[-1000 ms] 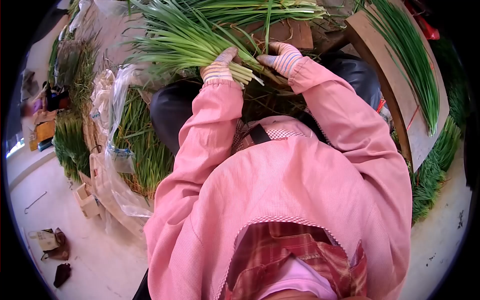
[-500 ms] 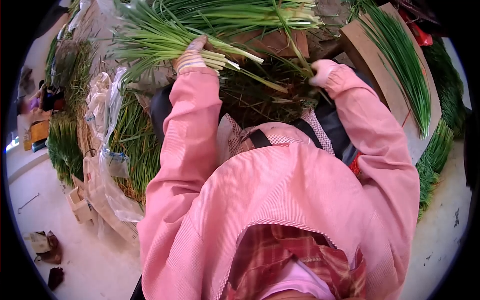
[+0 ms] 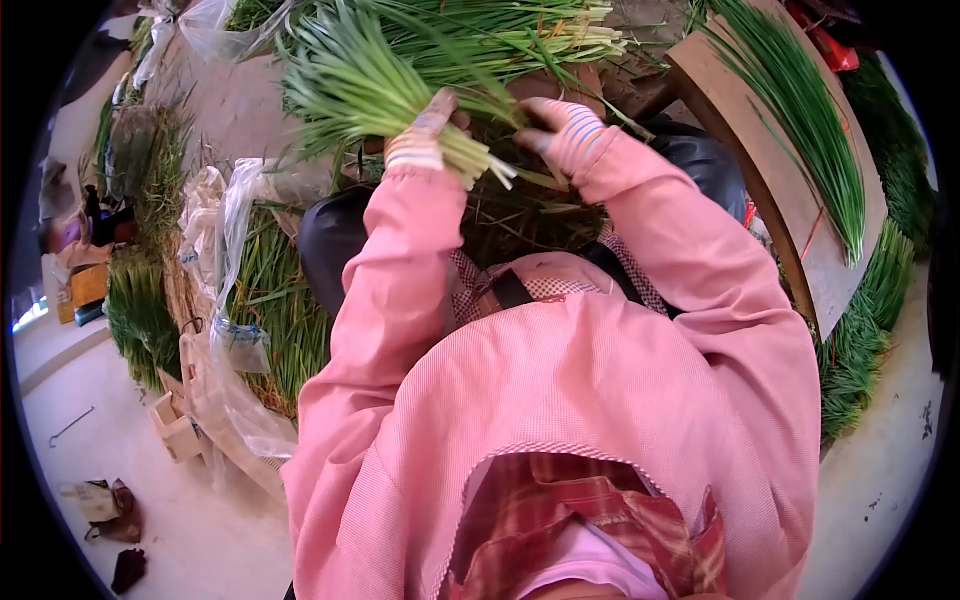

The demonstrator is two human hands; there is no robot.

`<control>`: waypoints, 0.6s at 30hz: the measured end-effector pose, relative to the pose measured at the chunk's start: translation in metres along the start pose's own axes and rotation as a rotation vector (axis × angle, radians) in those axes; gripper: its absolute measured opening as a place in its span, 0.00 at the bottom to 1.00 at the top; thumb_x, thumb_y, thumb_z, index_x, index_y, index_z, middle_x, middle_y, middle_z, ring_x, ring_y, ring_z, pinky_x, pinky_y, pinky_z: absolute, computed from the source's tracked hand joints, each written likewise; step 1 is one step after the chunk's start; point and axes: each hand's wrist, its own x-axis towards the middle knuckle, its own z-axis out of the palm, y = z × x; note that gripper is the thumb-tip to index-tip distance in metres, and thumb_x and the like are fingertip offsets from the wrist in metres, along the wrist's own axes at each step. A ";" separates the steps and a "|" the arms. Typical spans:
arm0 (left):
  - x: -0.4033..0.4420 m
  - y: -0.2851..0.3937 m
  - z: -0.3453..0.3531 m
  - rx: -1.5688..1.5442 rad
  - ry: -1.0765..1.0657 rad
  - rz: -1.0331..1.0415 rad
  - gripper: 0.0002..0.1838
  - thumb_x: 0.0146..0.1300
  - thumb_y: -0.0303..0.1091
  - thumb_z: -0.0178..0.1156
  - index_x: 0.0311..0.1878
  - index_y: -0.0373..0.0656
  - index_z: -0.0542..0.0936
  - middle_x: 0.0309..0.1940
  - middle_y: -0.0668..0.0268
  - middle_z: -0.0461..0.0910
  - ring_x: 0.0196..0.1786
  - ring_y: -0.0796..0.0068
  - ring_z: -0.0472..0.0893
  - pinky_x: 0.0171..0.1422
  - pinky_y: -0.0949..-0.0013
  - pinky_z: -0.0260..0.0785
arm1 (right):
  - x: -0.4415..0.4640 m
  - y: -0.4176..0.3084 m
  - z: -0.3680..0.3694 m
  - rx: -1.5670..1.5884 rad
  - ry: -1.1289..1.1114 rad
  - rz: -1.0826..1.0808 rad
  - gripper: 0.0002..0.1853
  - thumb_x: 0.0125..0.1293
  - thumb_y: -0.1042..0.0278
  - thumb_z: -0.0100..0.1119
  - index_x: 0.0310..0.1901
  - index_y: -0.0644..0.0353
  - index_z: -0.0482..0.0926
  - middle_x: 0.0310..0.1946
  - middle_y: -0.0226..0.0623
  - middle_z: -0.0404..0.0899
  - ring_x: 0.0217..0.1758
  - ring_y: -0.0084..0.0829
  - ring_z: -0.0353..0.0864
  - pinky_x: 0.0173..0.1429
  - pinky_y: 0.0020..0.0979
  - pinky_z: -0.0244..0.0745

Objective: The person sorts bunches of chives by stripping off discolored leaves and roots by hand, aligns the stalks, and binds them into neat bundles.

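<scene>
My left hand (image 3: 425, 135), in a striped glove, is closed around a bunch of garlic chives (image 3: 365, 90). Their leaves fan out to the upper left, and the pale cut stems point to the lower right. Just right of those stems is my right hand (image 3: 562, 132), also in a striped glove. Its thumb and fingers are closed on a few thin chive leaves (image 3: 490, 100) that run in from the bunch; motion blurs them somewhat. Loose trimmings (image 3: 530, 220) lie below both hands, between my knees.
A larger pile of chives (image 3: 500, 35) lies ahead. On the right, a board (image 3: 790, 150) carries a laid-out bunch (image 3: 800, 120). More chives (image 3: 275, 290) sit beside plastic sheeting (image 3: 235, 290) on the left. A wooden piece (image 3: 175, 425) stands on the floor.
My right hand has moved left and up to the bunch, and the stalk it held has left its fingers. My left hand has shifted right, turning the bunch more upright.
</scene>
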 end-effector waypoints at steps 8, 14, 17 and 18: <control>-0.011 -0.062 -0.020 -0.151 0.045 -0.108 0.19 0.43 0.34 0.67 0.40 0.43 0.73 0.28 0.68 0.75 0.26 0.73 0.73 0.25 0.70 0.66 | -0.023 0.005 0.010 0.807 -0.407 0.291 0.19 0.54 0.70 0.59 0.47 0.63 0.69 0.32 0.34 0.77 0.35 0.22 0.76 0.38 0.24 0.73; 0.013 -0.031 -0.006 0.640 -0.216 0.063 0.29 0.52 0.47 0.55 0.56 0.46 0.64 0.54 0.66 0.66 0.56 0.69 0.66 0.60 0.62 0.57 | -0.009 0.003 0.027 0.620 -0.121 0.272 0.15 0.53 0.65 0.61 0.41 0.63 0.74 0.31 0.30 0.77 0.33 0.18 0.73 0.38 0.21 0.70; 0.014 -0.030 -0.006 0.602 -0.105 0.051 0.30 0.48 0.42 0.61 0.55 0.45 0.65 0.52 0.65 0.69 0.54 0.69 0.68 0.57 0.63 0.61 | -0.009 -0.013 0.022 0.466 -0.107 0.339 0.18 0.52 0.61 0.62 0.41 0.63 0.74 0.30 0.29 0.76 0.31 0.17 0.72 0.34 0.21 0.70; 0.010 -0.030 -0.009 0.374 -0.074 0.005 0.31 0.47 0.43 0.61 0.55 0.46 0.65 0.53 0.65 0.69 0.54 0.69 0.68 0.57 0.64 0.61 | -0.005 -0.007 0.025 0.472 -0.098 0.314 0.20 0.50 0.60 0.63 0.40 0.65 0.74 0.29 0.30 0.76 0.28 0.19 0.72 0.30 0.22 0.69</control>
